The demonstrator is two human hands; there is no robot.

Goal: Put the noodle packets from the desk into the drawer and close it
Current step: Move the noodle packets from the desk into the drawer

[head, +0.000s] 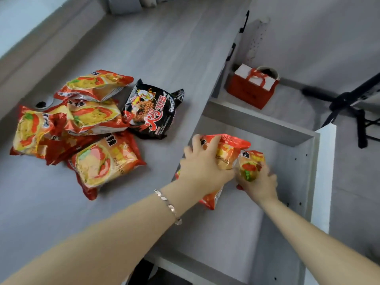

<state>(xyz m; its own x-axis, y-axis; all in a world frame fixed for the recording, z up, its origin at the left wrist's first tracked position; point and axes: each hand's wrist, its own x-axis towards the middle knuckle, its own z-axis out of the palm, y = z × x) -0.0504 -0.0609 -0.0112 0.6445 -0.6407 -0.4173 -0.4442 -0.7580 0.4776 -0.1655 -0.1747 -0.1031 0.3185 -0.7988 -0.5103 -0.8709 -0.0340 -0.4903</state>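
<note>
The grey drawer stands pulled out to the right of the desk. Over its left part, my left hand grips a red-orange noodle packet from above. Right beside it, my right hand holds a second red-orange packet upright on its edge, inside the drawer. On the desk lies a pile of several red-orange packets, with one black packet at its right side.
A red gift bag and a dark cup sit on the floor beyond the drawer. A black tripod stands at the right. The drawer's white front panel runs along its right side.
</note>
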